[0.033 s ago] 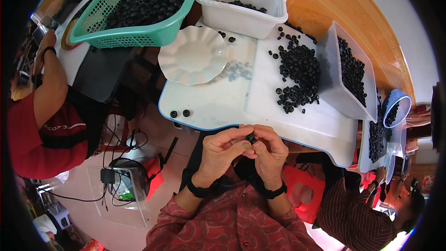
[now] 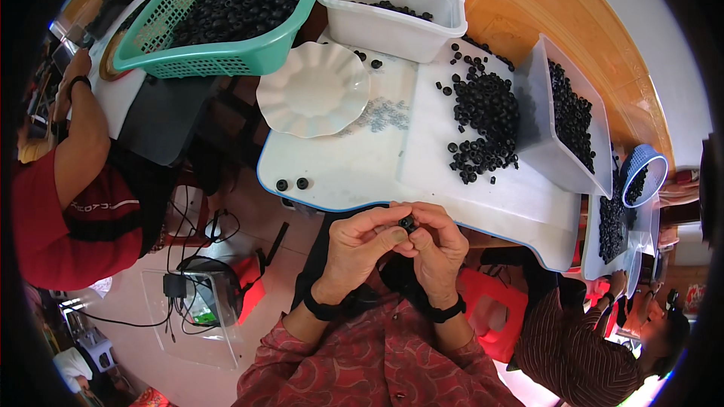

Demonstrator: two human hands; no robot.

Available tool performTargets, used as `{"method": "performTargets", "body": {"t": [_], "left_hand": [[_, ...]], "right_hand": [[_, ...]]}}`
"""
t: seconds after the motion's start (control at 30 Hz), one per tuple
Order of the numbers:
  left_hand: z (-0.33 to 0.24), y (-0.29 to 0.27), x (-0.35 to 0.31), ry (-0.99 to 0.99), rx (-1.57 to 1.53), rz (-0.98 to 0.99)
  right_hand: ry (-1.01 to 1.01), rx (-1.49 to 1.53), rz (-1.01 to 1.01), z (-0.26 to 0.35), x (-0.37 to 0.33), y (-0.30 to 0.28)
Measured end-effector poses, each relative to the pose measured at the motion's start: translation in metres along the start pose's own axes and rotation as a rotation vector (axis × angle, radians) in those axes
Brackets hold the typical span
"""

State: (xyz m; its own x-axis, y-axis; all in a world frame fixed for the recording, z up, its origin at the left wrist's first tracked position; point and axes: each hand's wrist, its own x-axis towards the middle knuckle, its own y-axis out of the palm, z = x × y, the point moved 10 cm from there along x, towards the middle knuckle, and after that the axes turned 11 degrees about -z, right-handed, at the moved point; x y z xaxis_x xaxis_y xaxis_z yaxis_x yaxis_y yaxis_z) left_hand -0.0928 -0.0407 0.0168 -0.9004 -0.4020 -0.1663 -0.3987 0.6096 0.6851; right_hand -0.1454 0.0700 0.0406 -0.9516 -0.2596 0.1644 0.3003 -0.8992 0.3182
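Just off the table's near edge, my left hand (image 2: 360,245) and my right hand (image 2: 437,247) meet, their fingertips pinched together. Between them is a small round black part (image 2: 407,223) with a hole in its middle, much of it hidden by my fingers and thumbs. Two similar black parts (image 2: 292,184) sit near the table's edge, to the left of my hands. Farther right on the white tabletop (image 2: 445,188) spreads a loose pile of black parts (image 2: 483,109). A white scalloped plate (image 2: 315,89) lies at the back left, beside a scatter of tiny clear pieces (image 2: 385,115).
A green basket (image 2: 279,60) heaped with black parts stands at far left. Behind the plate is a white tub (image 2: 392,26); a tilted translucent bin (image 2: 537,124) of black parts is on the right. People sit on both sides. Cables (image 2: 177,286) trail on the left.
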Motion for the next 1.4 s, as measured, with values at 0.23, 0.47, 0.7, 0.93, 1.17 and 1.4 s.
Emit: {"method": "performTargets", "body": {"t": [0.23, 0.47, 0.7, 0.93, 1.17, 1.4], "left_hand": [[0.0, -0.002, 0.001, 0.046, 0.016, 0.011], [-0.008, -0.003, 0.004, 0.132, 0.095, -0.009], [-0.006, -0.009, 0.005, 0.099, 0.204, -0.054], [-0.005, -0.014, 0.007, 0.077, 0.166, -0.091], [-0.003, -0.015, 0.007, 0.074, 0.144, -0.045], [-0.005, -0.013, 0.008, 0.12, 0.219, -0.015]], "right_hand": [[-0.186, -0.404, -0.049, 0.023, -0.001, 0.0], [0.051, -0.261, -0.108, 0.013, -0.002, 0.0], [0.047, -0.355, -0.057, 0.013, -0.001, 0.003], [0.136, -0.279, -0.056, 0.002, -0.003, 0.002], [0.279, -0.367, -0.012, -0.004, -0.003, 0.003], [0.238, -0.554, 0.147, -0.008, 0.001, 0.01]]}}
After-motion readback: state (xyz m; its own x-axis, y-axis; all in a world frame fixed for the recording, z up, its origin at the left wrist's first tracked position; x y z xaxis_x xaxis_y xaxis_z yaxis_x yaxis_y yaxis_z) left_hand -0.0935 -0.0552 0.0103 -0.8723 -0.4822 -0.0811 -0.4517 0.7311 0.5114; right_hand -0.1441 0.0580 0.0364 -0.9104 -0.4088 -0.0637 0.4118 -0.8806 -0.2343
